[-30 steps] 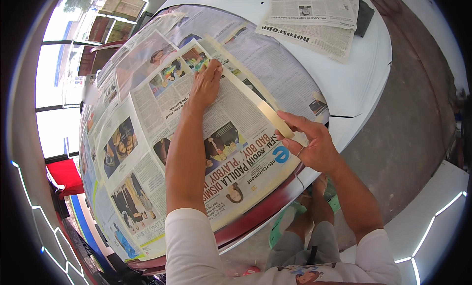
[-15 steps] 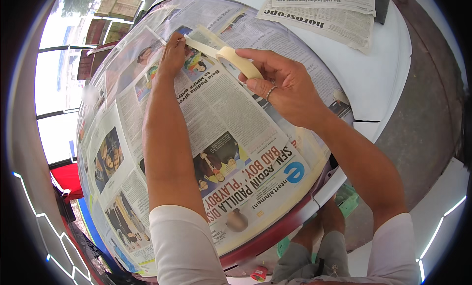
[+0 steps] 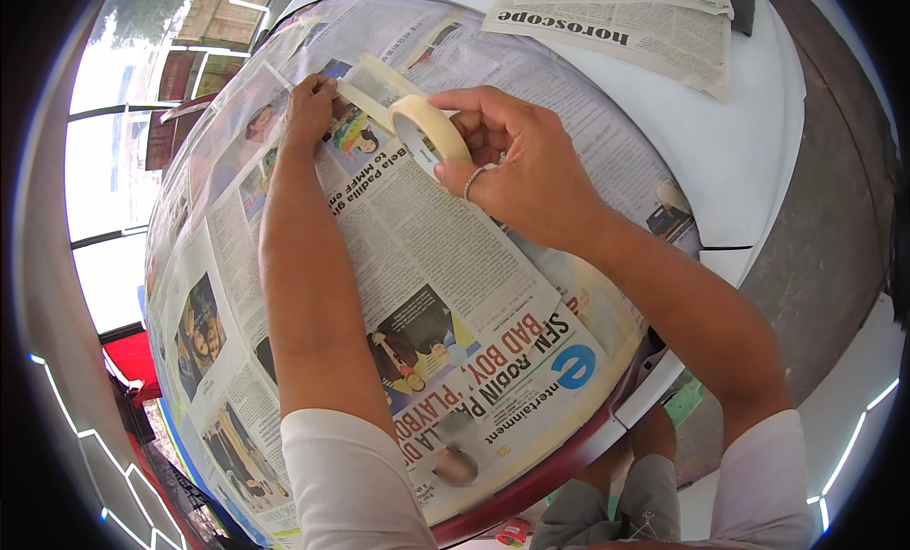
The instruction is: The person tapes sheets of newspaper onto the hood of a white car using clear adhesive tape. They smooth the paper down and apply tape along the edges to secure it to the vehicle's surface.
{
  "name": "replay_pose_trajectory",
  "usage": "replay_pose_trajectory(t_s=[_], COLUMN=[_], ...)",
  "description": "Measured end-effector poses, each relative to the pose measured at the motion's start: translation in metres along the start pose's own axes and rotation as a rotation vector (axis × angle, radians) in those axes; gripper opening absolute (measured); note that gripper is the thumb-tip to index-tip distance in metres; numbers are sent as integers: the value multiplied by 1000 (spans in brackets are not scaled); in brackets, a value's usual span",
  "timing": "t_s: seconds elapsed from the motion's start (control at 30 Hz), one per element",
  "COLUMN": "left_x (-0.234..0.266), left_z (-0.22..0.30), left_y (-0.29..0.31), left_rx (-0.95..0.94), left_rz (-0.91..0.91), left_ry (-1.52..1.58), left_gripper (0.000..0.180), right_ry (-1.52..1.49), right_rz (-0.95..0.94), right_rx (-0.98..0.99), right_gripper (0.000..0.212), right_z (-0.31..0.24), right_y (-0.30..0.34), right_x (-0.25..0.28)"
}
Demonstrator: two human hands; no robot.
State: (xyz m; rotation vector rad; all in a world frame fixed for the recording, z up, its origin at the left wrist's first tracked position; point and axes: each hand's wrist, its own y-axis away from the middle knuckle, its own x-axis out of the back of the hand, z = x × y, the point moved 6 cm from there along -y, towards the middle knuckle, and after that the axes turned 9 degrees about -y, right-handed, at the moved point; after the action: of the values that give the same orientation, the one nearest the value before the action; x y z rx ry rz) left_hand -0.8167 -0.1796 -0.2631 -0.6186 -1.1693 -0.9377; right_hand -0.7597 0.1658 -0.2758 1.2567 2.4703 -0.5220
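One newspaper edge, left fingers pinching tape strip, right fingers clamping roll, bare panel rightward

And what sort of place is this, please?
Probably a vehicle body workshop: newspaper sheets lie beside a glossy white panel and a dark red bodywork edge, and the right hand holds a roll of pale tape.

- Left grip: fingers bunched
- Right grip: near the left one, thumb and forefinger pinching
- Left forearm: reaching straight, behind its grip
- Right elbow: bent, outward from its grip
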Motion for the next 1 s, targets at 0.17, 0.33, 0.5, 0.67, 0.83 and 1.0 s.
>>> replay_pose_trajectory(t_s=[0.17, 0.33, 0.5, 0.67, 0.83, 1.0], left_x=[-8, -8, -2, -3, -3, -8], left_z=[4, -17, -35, -29, -24, -19], left_y=[-10, -30, -62, -65, -61, -53], left_rx=[105, 139, 117, 125, 94, 191], left_rz=[-35, -4, 93, 206, 307, 211], left_ry=[94, 66, -266, -334, -413, -371], left_gripper=[26, 28, 34, 32, 32, 25], right_ry=[31, -67, 93, 299, 241, 66], right_rz=[-36, -12, 62, 54, -4, 38], right_rx=[94, 51, -7, 48, 159, 113], right_gripper=[47, 48, 45, 39, 43, 53], right_z=[-2, 9, 10, 3, 0, -1], right_y=[-16, -18, -19, -18, -23, -21], right_x=[1, 1, 7, 8, 15, 22])
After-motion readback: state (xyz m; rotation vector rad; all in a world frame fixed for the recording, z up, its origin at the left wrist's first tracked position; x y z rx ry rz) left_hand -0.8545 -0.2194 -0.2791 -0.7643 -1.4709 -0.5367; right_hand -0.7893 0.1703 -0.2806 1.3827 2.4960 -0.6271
